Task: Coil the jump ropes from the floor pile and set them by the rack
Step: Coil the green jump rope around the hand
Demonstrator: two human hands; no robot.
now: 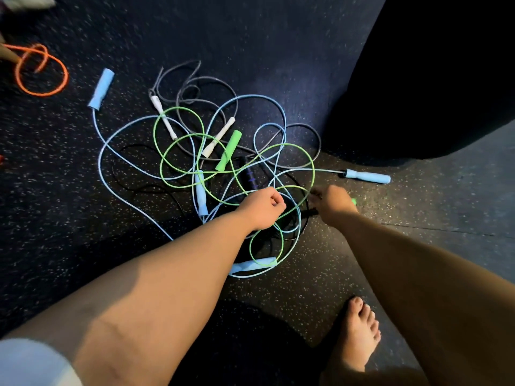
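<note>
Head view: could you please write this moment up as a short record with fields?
surface: dark speckled floor
pile: blue, green, grey and black ropes, tangled together
orange rope: loosely looped, apart from the pile at upper left
left hand: fingers curled, over the pile; whether it holds a cord is unclear
right hand: grips a green handle, only its tip showing
foot: bare, on the floor, apart from the pile
progress: pile not yet coiled

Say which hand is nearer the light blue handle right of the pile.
Right. The right hand is just below the light blue handle; the left hand farther left, over the tangle.
</note>
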